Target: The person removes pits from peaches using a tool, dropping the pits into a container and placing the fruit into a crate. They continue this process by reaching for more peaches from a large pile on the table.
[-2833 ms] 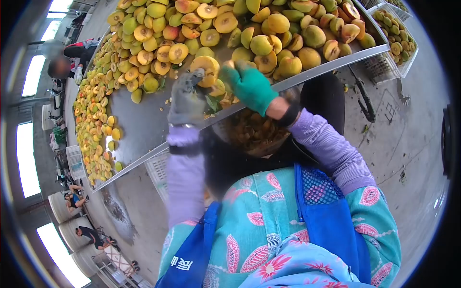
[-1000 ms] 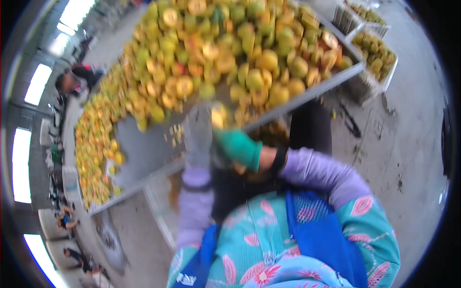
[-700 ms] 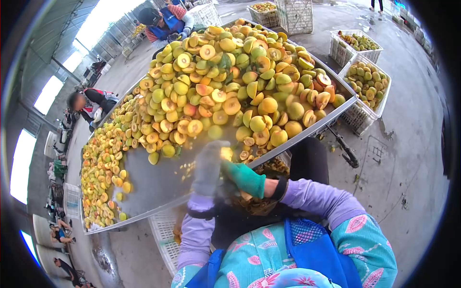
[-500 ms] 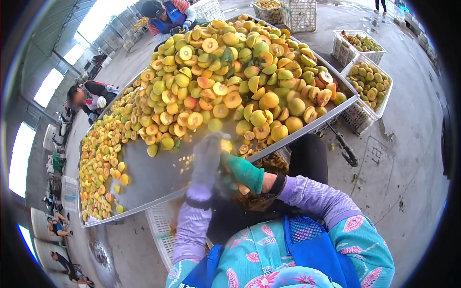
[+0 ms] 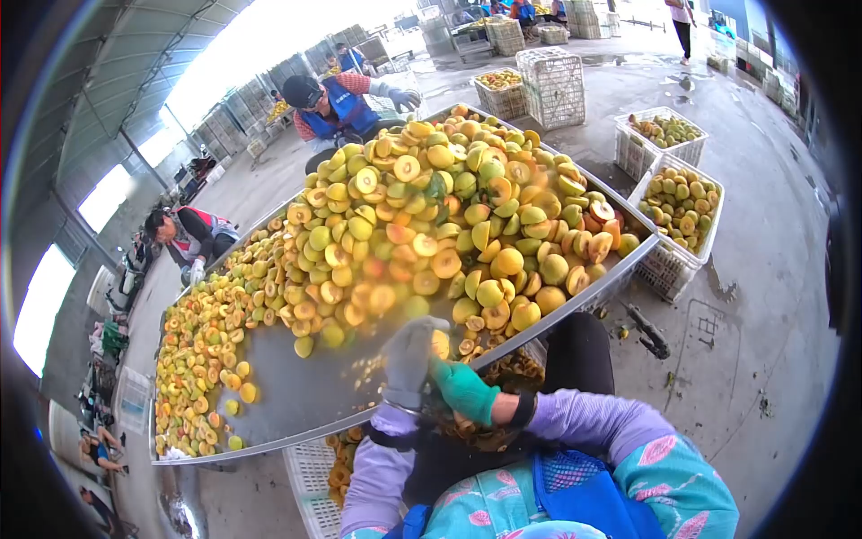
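Observation:
My left hand [image 5: 413, 357], in a grey glove, is closed around a yellow peach half [image 5: 440, 343] just above the near edge of the metal table [image 5: 296, 377]. Right beside it, my right hand [image 5: 465, 392] wears a green glove with its fingers curled in against the fruit. Whatever those fingers grip is hidden and blurred. A big heap of halved peaches [image 5: 404, 216] covers most of the tabletop. Small pale pits [image 5: 366, 370] lie on the metal left of my hands. Below my hands, cut fruit pieces [image 5: 516, 370] fill a container that is partly hidden.
A white crate [image 5: 310, 485] with fruit stands under the table's near edge. Fruit-filled crates [image 5: 687, 211] stand beyond the right end. Two co-workers sit along the far side, one in a blue vest [image 5: 350, 106], another in a dark top [image 5: 196, 235]. A dark handle-like bar [image 5: 648, 331] sticks out at right.
The view has tilted up, so more of the far hall shows. The blue-vested co-worker's gloved hand is now raised outward. My hands stay together at the table edge around the fruit.

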A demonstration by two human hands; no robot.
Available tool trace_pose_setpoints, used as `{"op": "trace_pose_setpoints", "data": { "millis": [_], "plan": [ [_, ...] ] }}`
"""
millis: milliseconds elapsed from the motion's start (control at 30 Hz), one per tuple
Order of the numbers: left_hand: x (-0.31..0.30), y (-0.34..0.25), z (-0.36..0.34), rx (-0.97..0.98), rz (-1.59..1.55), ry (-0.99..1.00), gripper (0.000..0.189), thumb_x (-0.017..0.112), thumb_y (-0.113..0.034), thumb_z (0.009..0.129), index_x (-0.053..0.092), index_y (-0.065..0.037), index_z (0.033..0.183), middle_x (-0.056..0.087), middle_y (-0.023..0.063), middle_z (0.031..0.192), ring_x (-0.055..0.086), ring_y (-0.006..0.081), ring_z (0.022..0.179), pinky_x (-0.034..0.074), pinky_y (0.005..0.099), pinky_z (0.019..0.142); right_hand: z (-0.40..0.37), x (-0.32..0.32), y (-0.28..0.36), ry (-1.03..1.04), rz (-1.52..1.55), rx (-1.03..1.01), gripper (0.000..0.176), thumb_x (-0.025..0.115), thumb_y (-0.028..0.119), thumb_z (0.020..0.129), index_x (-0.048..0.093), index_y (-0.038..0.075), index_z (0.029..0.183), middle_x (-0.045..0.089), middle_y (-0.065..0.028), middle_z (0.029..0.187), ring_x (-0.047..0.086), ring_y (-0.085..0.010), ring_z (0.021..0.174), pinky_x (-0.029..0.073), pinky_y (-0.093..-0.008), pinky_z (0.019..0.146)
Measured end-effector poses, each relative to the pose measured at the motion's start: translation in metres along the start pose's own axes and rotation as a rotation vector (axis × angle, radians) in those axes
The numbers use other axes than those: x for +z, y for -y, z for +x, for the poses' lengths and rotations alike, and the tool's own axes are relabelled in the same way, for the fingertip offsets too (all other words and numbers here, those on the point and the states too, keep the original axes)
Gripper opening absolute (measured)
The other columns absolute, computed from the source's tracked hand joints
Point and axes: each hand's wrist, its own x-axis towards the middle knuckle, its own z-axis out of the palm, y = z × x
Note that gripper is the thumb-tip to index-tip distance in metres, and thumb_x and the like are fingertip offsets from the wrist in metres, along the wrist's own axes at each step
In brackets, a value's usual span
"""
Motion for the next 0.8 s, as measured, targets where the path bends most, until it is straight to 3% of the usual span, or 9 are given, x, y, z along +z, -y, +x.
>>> {"op": "trace_pose_setpoints", "data": {
  "millis": [67,133,200,267,467,500,567,733,800],
  "plan": [
    [-0.017,-0.01,-0.002,0.382,0.506,0.284,0.027,0.05,-0.018,0.097,0.068,0.002,0.093,0.068,0.0066,0.078,0.061,0.0144,0.067,0.049,0.0266,0.062,0.011,-0.039,-0.009,0.183,-0.357,0.047,0.048,0.036,0.047,0.1,0.055,0.006,0.083,0.056,-0.0018,0.062,0.051,-0.014,0.047,0.04,-0.0285,0.042],
    [-0.012,0.0,-0.001,0.26,0.32,0.305,0.03,0.051,-0.021,0.096,0.067,0.004,0.092,0.068,0.0098,0.079,0.064,0.0179,0.068,0.052,0.029,0.062,0.015,-0.043,-0.027,0.411,0.087,0.181,0.041,0.037,0.046,0.101,0.054,0.011,0.087,0.05,-0.0004,0.057,0.046,-0.0121,0.041,0.038,-0.0275,0.041],
    [-0.011,0.004,-0.008,-0.222,-0.265,0.149,0.035,0.054,-0.028,0.095,0.066,0.005,0.092,0.068,0.0141,0.078,0.065,0.0214,0.068,0.056,0.032,0.063,-0.008,-0.022,-0.004,0.458,0.574,0.323,0.037,0.04,0.047,0.1,0.049,0.015,0.084,0.043,0.0025,0.052,0.038,-0.0112,0.037,0.033,-0.0274,0.038],
    [-0.011,0.008,-0.011,-0.162,-0.347,0.155,0.038,0.054,-0.032,0.095,0.065,0.005,0.093,0.067,0.014,0.078,0.065,0.0205,0.067,0.055,0.031,0.062,-0.023,-0.007,0.006,0.536,0.777,0.287,0.034,0.041,0.046,0.1,0.047,0.017,0.083,0.042,0.0038,0.051,0.039,-0.0112,0.038,0.032,-0.0277,0.037],
    [-0.013,-0.016,-0.008,-0.311,-0.175,0.375,0.031,0.048,-0.019,0.097,0.068,0.004,0.089,0.068,0.0101,0.074,0.062,0.0153,0.058,0.051,0.0255,0.055,-0.006,-0.02,-0.029,0.406,0.43,0.336,0.041,0.051,0.055,0.093,0.045,0.019,0.075,0.038,0.0039,0.05,0.036,-0.0082,0.036,0.03,-0.0243,0.035],
    [-0.012,-0.019,-0.001,-0.336,-0.105,0.43,0.032,0.048,-0.019,0.097,0.068,0.004,0.088,0.068,0.0104,0.073,0.063,0.0164,0.059,0.052,0.0269,0.055,-0.008,-0.007,-0.016,0.161,0.385,0.237,0.041,0.048,0.054,0.094,0.044,0.019,0.073,0.038,0.0048,0.05,0.032,-0.0087,0.035,0.03,-0.0236,0.036],
    [-0.01,-0.045,0.007,-0.37,-0.137,0.551,0.034,0.048,-0.022,0.096,0.068,0.004,0.087,0.067,0.0117,0.071,0.063,0.0185,0.058,0.052,0.0287,0.053,-0.009,-0.015,-0.022,0.582,0.734,0.256,0.04,0.045,0.052,0.096,0.043,0.019,0.075,0.038,0.0059,0.051,0.032,-0.0086,0.035,0.031,-0.0231,0.037],
    [0.004,-0.024,-0.001,-0.244,-0.365,0.352,0.035,0.05,-0.025,0.094,0.067,0.005,0.085,0.067,0.013,0.07,0.064,0.0199,0.06,0.053,0.0279,0.059,0.006,-0.005,-0.019,0.092,0.314,0.134,0.038,0.043,0.05,0.098,0.043,0.017,0.079,0.04,0.0039,0.053,0.036,-0.0083,0.039,0.033,-0.0245,0.038],
    [0.0,-0.021,0.002,-0.156,-0.203,0.434,0.034,0.05,-0.023,0.093,0.067,0.005,0.085,0.067,0.0132,0.071,0.064,0.0194,0.063,0.052,0.0286,0.061,-0.017,-0.017,0.012,0.279,0.489,0.322,0.039,0.043,0.049,0.098,0.046,0.015,0.08,0.043,0.0027,0.055,0.037,-0.0089,0.039,0.032,-0.0257,0.036]
  ]
}}
